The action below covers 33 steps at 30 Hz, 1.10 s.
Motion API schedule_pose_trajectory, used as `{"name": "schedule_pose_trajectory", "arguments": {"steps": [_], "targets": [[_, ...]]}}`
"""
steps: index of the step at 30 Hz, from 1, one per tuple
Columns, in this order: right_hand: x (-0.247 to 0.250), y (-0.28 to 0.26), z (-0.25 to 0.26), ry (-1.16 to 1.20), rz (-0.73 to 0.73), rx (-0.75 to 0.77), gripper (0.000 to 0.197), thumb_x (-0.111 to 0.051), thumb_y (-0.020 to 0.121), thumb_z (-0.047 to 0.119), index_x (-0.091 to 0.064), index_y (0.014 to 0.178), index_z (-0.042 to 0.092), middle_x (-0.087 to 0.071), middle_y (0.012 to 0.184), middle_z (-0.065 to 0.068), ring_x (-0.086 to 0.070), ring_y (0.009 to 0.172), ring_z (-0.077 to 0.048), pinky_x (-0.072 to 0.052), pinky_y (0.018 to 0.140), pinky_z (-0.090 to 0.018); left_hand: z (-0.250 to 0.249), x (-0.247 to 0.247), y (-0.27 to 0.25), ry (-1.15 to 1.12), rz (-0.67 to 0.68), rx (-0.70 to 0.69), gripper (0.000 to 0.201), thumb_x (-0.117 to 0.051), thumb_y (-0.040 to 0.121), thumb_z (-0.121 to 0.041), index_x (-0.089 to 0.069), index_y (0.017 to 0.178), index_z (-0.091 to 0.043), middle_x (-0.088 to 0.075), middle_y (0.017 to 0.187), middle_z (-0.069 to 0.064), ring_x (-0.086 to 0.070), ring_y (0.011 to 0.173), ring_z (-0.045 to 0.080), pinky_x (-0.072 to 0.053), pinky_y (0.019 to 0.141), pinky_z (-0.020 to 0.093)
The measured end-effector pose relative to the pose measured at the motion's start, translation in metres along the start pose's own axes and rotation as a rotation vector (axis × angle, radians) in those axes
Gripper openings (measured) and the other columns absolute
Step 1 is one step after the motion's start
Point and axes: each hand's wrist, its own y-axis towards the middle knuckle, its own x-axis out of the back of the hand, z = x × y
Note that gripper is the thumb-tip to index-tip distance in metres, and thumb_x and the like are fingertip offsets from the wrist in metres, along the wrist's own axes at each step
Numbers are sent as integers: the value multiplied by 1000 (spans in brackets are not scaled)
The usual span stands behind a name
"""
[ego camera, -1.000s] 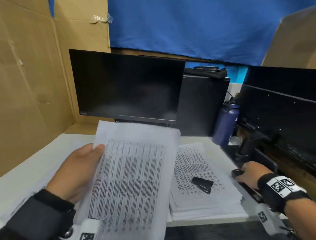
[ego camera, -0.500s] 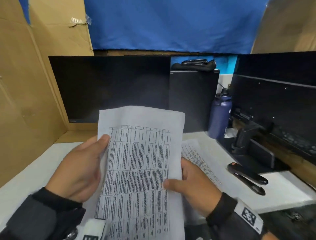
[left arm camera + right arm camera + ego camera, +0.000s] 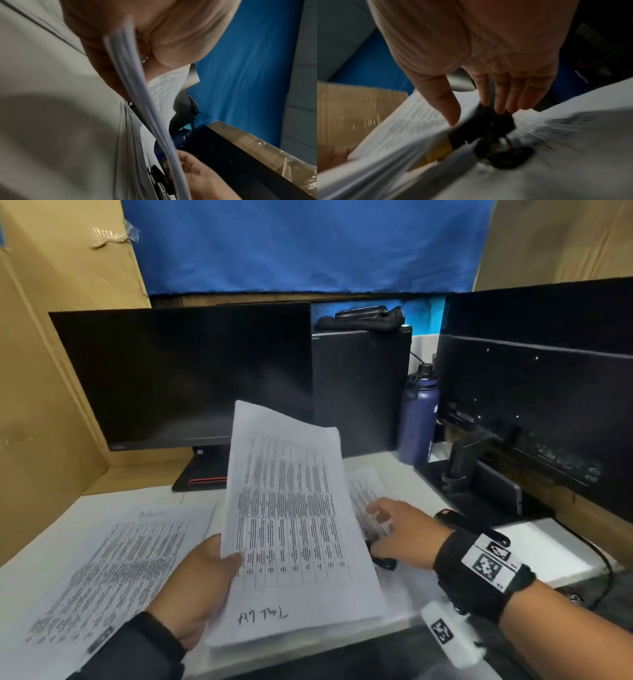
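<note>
My left hand pinched the limp sheaf. My right hand, fingers straight, had its tips at the stiff clip; I'd pinch its sides.

Matt white paper sheets, glossy black monitor, rough brown cardboard.

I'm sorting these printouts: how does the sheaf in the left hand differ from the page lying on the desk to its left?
The sheaf is raised and tilted up, pinched at its edge by the left hand; the page lies flat on the desk, untouched. The sheaf bears handwriting under its table; the page has a heading above its table. Both are white, printed with dense tables.
</note>
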Motion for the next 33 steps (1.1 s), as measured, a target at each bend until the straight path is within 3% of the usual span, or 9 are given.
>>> {"name": "schedule_pose_trajectory", "arguments": {"steps": [3, 6, 8, 14, 18, 23, 29, 31, 33], "targets": [[-8, -2, -22, -59, 73, -2, 37, -71, 68, 37, -68, 105, 36, -73, 102, 12, -68, 90, -5, -56, 89, -28, -4, -8, 6, -70, -17, 27, 21, -52, 106, -9, -69, 113, -20, -82, 104, 1, -76, 100, 28, -57, 98, 53], [-4, -3, -30, 87, -54, -61, 17, -74, 81, 19, -73, 97, 24, -75, 84, 4, -70, 72, -14, -58, 71, -26, -7, -26, 11, -90, 25, 33, 20, -52, 105, -6, -67, 113, -17, -80, 108, 4, -76, 100, 27, -59, 97, 51], [8, -5, -36, 397, -176, -157, 14, -70, 86, 5, -71, 99, 11, -72, 79, -8, -62, 63, -22, -52, 57, -29, -8, -37, 12, -127, 63, 40, 20, -52, 105, -5, -67, 113, -15, -81, 108, 5, -77, 98, 28, -60, 95, 51], [33, -22, -49, 1104, -394, -320, 13, -54, 93, 0, -65, 99, -4, -58, 76, -12, -55, 66, -24, -46, 61, -33, -19, -71, 14, -137, 208, 54, 21, -53, 105, -11, -69, 119, -8, -81, 105, 8, -79, 93, 26, -64, 88, 46], [25, -31, -50, 1036, -331, -297, 14, -58, 94, 4, -64, 102, -6, -58, 76, -14, -56, 72, -28, -45, 61, -37, -25, -58, 8, 44, 219, 13, 42, -58, 104, -27, -47, 141, -10, -74, 96, 9, -70, 75, 20, -59, 67, 33], [16, -34, -35, 770, -245, -232, 6, -57, 96, 5, -60, 98, 1, -67, 84, -22, -59, 71, -25, -44, 62, -36, -17, 3, -14, 450, 198, -148, 18, -62, 97, -39, -73, 95, -26, -76, 92, -2, -72, 75, 7, -54, 65, 21], [-17, -34, 0, 534, -84, -100, 13, -55, 93, 4, -62, 102, 10, -68, 73, -11, -59, 68, -23, -44, 63, -37, 21, 106, 6, 834, -22, -85, 24, -59, 95, -50, -61, 76, -35, -62, 86, -14, -59, 78, 4, -48, 72, 25], [-30, -36, 13, 484, -34, -70, 15, -58, 91, 4, -65, 100, 14, -66, 69, -8, -60, 66, -21, -46, 60, -35, 36, 144, 24, 992, -124, 19, 17, -56, 96, -53, -64, 98, -39, -58, 107, -8, -61, 94, 11, -51, 83, 29], [-45, -37, 27, 456, 18, -52, 10, -60, 90, 5, -63, 98, 10, -62, 64, -7, -56, 59, -20, -43, 55, -32, 53, 179, 43, 1102, -203, 131, 39, -57, 94, -55, -61, 124, -31, -54, 127, 0, -61, 111, 20, -51, 94, 32]]}}
